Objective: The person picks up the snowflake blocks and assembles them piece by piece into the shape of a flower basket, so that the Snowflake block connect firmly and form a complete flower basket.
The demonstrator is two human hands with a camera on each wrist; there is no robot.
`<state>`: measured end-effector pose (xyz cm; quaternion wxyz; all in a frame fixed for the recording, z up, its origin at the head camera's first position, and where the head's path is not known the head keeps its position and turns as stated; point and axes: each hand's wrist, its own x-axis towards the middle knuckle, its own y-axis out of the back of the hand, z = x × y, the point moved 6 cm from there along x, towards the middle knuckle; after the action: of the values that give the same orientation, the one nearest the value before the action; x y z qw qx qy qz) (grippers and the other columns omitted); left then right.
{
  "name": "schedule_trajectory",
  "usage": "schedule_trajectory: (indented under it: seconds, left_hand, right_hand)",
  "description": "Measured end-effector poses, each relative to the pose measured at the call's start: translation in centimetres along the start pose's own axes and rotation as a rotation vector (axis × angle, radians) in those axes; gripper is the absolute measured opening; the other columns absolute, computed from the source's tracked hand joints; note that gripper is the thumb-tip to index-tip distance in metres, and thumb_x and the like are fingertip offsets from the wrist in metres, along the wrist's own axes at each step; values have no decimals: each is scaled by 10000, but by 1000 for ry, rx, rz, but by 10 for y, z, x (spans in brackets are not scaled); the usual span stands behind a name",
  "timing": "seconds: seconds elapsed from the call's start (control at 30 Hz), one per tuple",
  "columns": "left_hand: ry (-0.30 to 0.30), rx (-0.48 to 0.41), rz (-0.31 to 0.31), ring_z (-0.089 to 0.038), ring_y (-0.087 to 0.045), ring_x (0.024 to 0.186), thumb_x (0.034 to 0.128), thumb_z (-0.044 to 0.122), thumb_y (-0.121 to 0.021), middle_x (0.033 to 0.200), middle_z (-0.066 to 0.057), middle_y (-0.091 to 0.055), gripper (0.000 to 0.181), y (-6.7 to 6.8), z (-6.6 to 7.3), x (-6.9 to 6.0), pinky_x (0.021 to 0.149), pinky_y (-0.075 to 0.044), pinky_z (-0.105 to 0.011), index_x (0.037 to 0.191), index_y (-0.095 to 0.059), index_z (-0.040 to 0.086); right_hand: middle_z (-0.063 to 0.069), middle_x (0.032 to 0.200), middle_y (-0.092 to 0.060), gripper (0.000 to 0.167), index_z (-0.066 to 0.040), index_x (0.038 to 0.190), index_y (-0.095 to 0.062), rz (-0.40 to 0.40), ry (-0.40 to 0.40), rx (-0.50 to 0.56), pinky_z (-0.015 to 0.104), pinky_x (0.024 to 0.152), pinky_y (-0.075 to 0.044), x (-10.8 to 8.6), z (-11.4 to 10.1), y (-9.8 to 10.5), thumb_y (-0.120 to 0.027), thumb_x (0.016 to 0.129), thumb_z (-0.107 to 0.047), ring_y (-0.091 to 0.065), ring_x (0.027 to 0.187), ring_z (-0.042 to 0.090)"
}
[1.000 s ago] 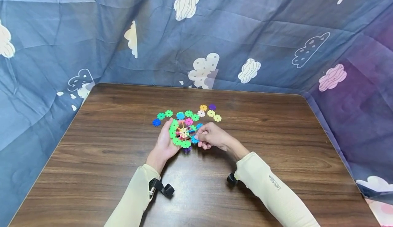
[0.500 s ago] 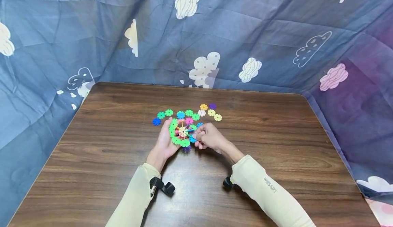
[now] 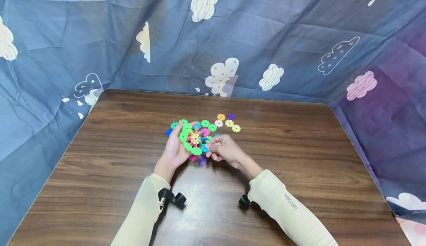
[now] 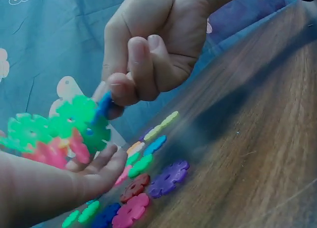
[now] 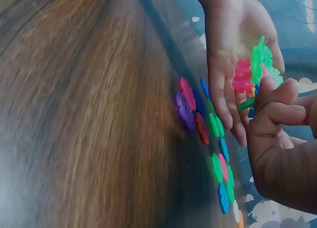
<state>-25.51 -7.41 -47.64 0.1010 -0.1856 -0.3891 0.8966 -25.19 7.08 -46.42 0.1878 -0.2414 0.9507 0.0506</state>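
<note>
**Disc wheel on the left hand, a blue disc pinched by the right hand**

The wheel, built of notched flower-shaped plastic discs, is held above the wood-grain table. A cream hub disc lies at its centre; around it, coloured spoke discs stand edge-on, and bright green rim discs form an arc along the left and near sides. The left hand lies palm up beneath the wheel, its fingers extended and its thumb raised beside the green arc. The right hand pinches the blue disc between thumb and forefinger at the wheel's right edge, the other fingers curled in; whether this disc is slotted into its neighbour cannot be told.

Loose discs lie on the table around and beyond the hands. At the far right of the group are an orange disc, a purple disc, a white disc and two pale yellow discs. In the left wrist view, a larger-looking violet disc lies beside a dark red disc and a pink disc. Cream sleeves cover both forearms. A blue cloud-print cloth hangs behind.
</note>
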Motion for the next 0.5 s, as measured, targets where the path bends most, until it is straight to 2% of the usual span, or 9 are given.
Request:
schedule_trajectory:
  seconds: [0.07, 0.17, 0.23, 0.33, 0.43, 0.5]
  left_hand:
    - [-44, -9, 0, -262, -332, 1467, 1050, 567, -220, 1431, -78, -492, 621, 0, 2, -1, 1234, -244, -435, 1519, -285, 165]
    - [-151, -30, -20, -196, -376, 1421, 1044, 565, -267, 1340, 2, -525, 615, 0, 4, -4, 1229, -253, -381, 1557, -221, 229]
    - [-239, -55, -64, -185, -353, 1421, 1035, 545, -325, 1387, 2, -469, 649, -3, 6, -6, 1232, -234, -365, 1586, -144, 253]
    - [-341, -69, -126, -152, -354, 1413, 969, 555, -479, 1468, 3, -391, 790, -6, 8, -8, 1213, -262, -323, 1600, -102, 265]
    - [-400, -64, -156, -122, -421, 1364, 858, 594, -598, 1516, -27, -354, 946, -8, 8, -8, 1173, -333, -278, 1599, -121, 251]
    - [-426, -65, -171, -126, -456, 1340, 824, 585, -632, 1539, -63, -334, 992, -8, 8, -9, 1166, -356, -273, 1599, -124, 231]
  right_hand:
    - [12, 634, -665, 95, 66, 1006, -575, -5, -1, 51, 160, 461, -378, -1, -2, -2, -526, 992, -14, -485, 492, 55]
    - [24, 659, -679, 69, 30, 975, -588, -14, -14, 144, 144, 454, -367, -2, -5, -5, -532, 990, -8, -492, 495, 52]
    - [32, 684, -694, 72, 14, 964, -599, -19, -23, 203, 127, 448, -362, -3, -8, -7, -535, 990, -6, -497, 497, 45]
    - [42, 719, -711, 75, 9, 982, -607, -27, -31, 259, 107, 426, -336, -4, -12, -9, -538, 997, -16, -497, 486, 28]
    - [46, 726, -720, 75, 16, 1014, -604, -31, -48, 286, 105, 410, -305, -5, -15, -12, -548, 1001, -32, -483, 471, 19]
    - [38, 716, -719, 77, 13, 1010, -609, -27, -60, 277, 111, 403, -297, -6, -15, -13, -565, 998, -49, -473, 462, 17]
